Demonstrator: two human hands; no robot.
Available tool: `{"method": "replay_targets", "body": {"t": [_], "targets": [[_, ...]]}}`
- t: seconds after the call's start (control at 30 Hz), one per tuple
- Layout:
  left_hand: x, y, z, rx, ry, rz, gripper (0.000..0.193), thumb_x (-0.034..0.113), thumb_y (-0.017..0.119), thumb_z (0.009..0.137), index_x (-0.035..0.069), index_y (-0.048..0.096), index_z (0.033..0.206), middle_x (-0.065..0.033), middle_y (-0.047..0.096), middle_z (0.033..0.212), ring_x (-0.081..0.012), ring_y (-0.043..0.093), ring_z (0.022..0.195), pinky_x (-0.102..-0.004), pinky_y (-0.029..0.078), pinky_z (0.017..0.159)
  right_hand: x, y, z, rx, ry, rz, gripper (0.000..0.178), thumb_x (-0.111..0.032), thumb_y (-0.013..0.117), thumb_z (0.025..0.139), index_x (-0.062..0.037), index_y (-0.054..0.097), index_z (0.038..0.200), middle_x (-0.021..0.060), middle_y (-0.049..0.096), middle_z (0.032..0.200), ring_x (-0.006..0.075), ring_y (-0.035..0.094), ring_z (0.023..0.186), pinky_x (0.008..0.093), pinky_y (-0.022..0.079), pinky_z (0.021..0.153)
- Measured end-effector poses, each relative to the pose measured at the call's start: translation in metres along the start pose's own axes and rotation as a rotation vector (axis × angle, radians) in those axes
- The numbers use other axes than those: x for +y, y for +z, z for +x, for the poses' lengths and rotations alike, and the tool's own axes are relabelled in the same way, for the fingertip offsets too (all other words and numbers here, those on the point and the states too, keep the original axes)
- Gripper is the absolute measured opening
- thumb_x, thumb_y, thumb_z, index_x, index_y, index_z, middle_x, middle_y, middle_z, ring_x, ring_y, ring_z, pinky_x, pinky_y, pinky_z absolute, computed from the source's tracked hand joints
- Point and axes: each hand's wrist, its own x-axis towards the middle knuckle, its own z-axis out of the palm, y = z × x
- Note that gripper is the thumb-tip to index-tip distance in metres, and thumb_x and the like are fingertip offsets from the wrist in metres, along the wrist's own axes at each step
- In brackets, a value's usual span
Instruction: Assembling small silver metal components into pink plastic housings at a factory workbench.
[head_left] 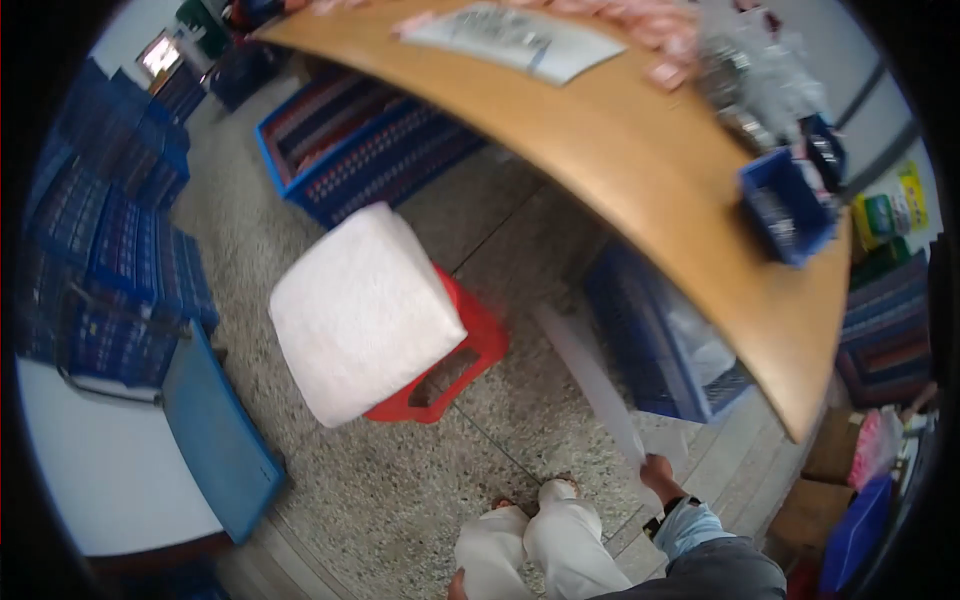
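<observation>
My right hand (pixel 660 474) is closed on the lower end of a thin, translucent plastic sheet or bag (pixel 598 388), whose exact kind I cannot make out. Blurred by motion, the plastic stretches up and to the left, beside a blue crate under the table. Only a sliver of my left hand (pixel 457 584) shows, low beside my left trouser leg; its fingers are hidden. Ahead on the left stands a red plastic stool (pixel 485 335) topped with a pale cushion (pixel 365 310), apart from both hands.
A curved wooden table (pixel 640 170) carries pink pieces (pixel 665 72), a white sheet (pixel 515 40) and a small blue bin (pixel 785 205). Blue crates stand beneath it (pixel 650 330) and behind the stool (pixel 350 150). Stacked crates (pixel 110 230) and a white-topped bench (pixel 110 460) line the left.
</observation>
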Motion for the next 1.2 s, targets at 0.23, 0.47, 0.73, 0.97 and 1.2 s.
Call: {"method": "replay_targets", "body": {"t": [0.23, 0.47, 0.73, 0.97, 1.2], "targets": [[-0.002, -0.056, 0.003, -0.361, 0.035, 0.539, 0.069, 0.045, 0.056, 0.078, 0.001, 0.033, 0.125, -0.0196, 0.049, 0.114, -0.0296, 0.047, 0.106, -0.0391, 0.036, 0.091, 0.069, -0.150, -0.152, 0.301, -0.037, 0.105, 0.016, -0.014, 0.055, 0.065, -0.0046, 0.058, 0.077, 0.0192, 0.059, 0.077, 0.0373, 0.056, 0.076, 0.0447, 0.045, 0.067], [0.139, -0.116, 0.042, -0.331, 0.279, 0.788, 0.068, 0.041, 0.061, 0.073, 0.010, 0.034, 0.127, -0.0141, 0.059, 0.101, -0.0287, 0.058, 0.087, -0.0338, 0.046, 0.076, 0.099, -0.281, -0.291, 0.522, -0.018, 0.382, 0.017, -0.015, 0.055, 0.066, -0.0051, 0.057, 0.079, 0.0177, 0.059, 0.079, 0.0362, 0.056, 0.077, 0.0444, 0.045, 0.068], [0.369, 0.070, -0.041, -0.172, 0.862, 0.662, 0.093, 0.039, 0.071, 0.063, -0.004, 0.021, 0.129, -0.0260, 0.037, 0.122, -0.0331, 0.043, 0.110, -0.0367, 0.041, 0.085, 0.161, -0.292, -0.320, 0.534, -0.252, 0.504, 0.017, -0.014, 0.057, 0.066, -0.0065, 0.057, 0.081, 0.0183, 0.059, 0.080, 0.0361, 0.057, 0.077, 0.0453, 0.044, 0.068], [0.513, 0.263, -0.053, -0.227, 1.220, 0.946, 0.106, 0.032, 0.077, 0.056, 0.002, 0.010, 0.132, -0.0301, 0.017, 0.129, -0.0446, 0.022, 0.119, -0.0420, 0.028, 0.097, 0.213, -0.398, -0.374, 0.491, -0.388, 0.506, 0.026, -0.009, 0.054, 0.066, -0.0074, 0.056, 0.091, 0.0162, 0.059, 0.085, 0.0346, 0.056, 0.084, 0.0424, 0.044, 0.072], [0.576, 0.400, -0.002, -0.681, 1.255, 0.835, 0.036, 0.016, 0.059, 0.073, 0.007, 0.053, 0.107, -0.0227, 0.045, 0.114, -0.0381, 0.044, 0.105, -0.0382, 0.038, 0.087, 0.296, -0.446, -0.372, 0.820, -0.416, 0.741, 0.027, -0.003, 0.051, 0.066, -0.0055, 0.056, 0.093, 0.0150, 0.059, 0.087, 0.0349, 0.056, 0.083, 0.0403, 0.044, 0.073]]}}
